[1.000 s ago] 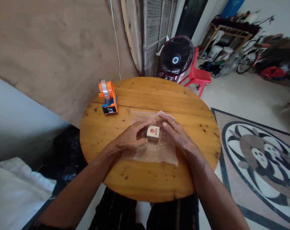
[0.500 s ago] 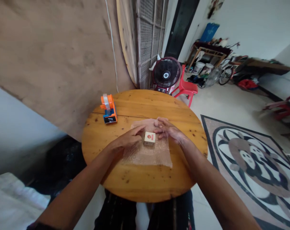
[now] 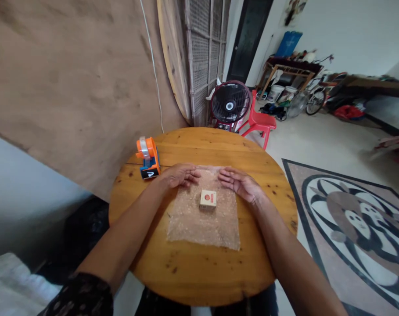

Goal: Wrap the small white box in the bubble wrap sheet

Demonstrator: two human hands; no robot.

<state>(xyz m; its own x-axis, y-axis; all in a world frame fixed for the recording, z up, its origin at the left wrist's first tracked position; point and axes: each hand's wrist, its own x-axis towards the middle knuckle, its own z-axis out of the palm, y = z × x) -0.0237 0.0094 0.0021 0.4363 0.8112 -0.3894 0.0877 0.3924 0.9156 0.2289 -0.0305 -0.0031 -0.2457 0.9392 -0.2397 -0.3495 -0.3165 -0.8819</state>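
Note:
A small cream box with red print rests on a sheet of bubble wrap, a little right of the sheet's middle. My left hand is over the sheet's far left corner, fingers loosely bent and apart from the box. Across from it, my right hand is at the far right corner with its fingers stretched inward. Neither hand touches the box. Whether the fingertips press on the wrap is hard to tell.
On the left of the round wooden table stands an orange and blue tape dispenser. Beyond the table are a fan and a red plastic chair. A brown board leans at the left.
Both hands have drawn back from beside the box to the far corners of the wrap. The box stays on the wrap. The view has shifted slightly.

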